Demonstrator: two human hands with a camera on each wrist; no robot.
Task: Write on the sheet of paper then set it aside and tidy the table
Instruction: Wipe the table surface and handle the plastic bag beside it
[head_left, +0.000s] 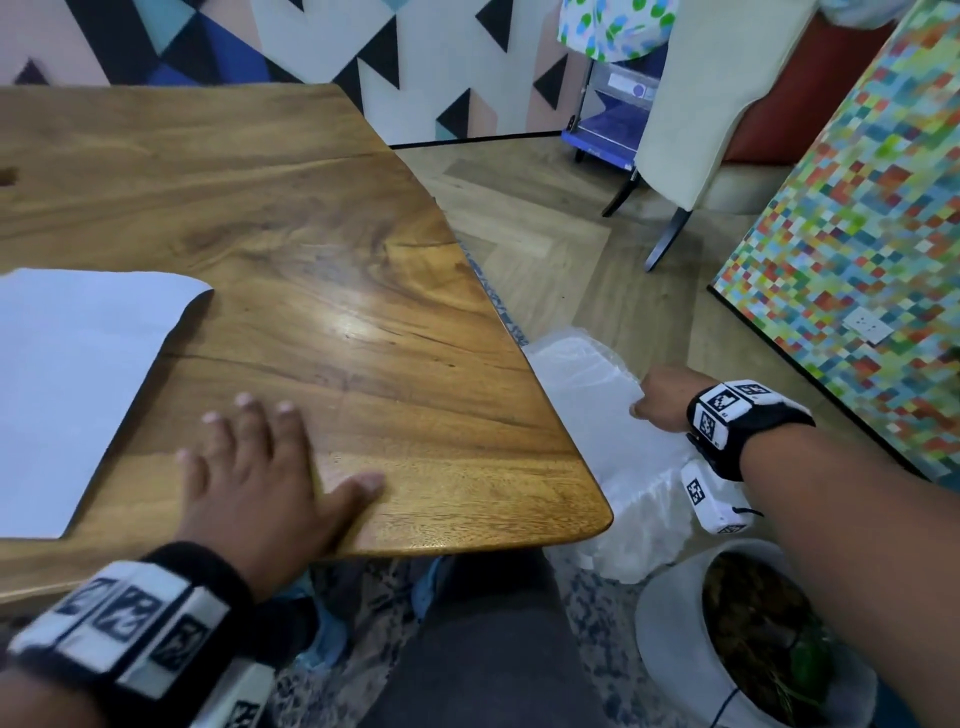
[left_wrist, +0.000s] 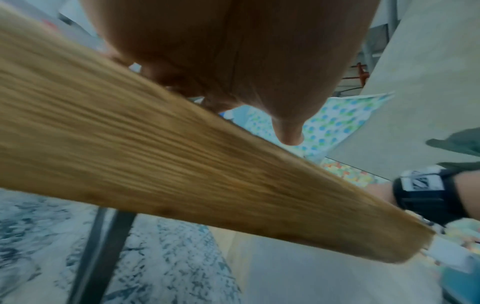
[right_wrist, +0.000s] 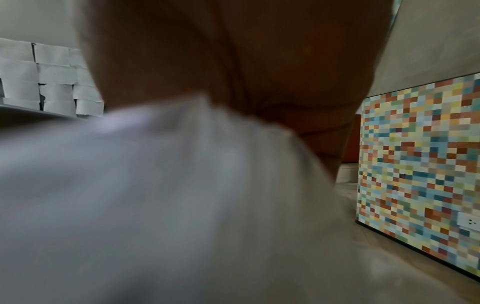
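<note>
A white sheet of paper (head_left: 78, 389) lies flat on the wooden table (head_left: 337, 234) at the left. My left hand (head_left: 260, 467) rests flat with fingers spread on the table near its front right corner; the left wrist view shows that hand (left_wrist: 233, 51) above the table edge (left_wrist: 155, 154). My right hand (head_left: 662, 400) reaches down beside the table and grips the bunched top of a white plastic bag (head_left: 587, 395) on the floor. In the right wrist view the hand (right_wrist: 259, 61) holds the blurred white bag (right_wrist: 155, 185). No pen is visible.
A white pot with soil and a plant (head_left: 748, 639) stands on the floor under my right forearm. A mosaic-patterned panel (head_left: 857, 234) is at the right, with a cream chair (head_left: 691, 104) and a blue cart (head_left: 608, 119) behind. My legs (head_left: 493, 649) are below the table edge.
</note>
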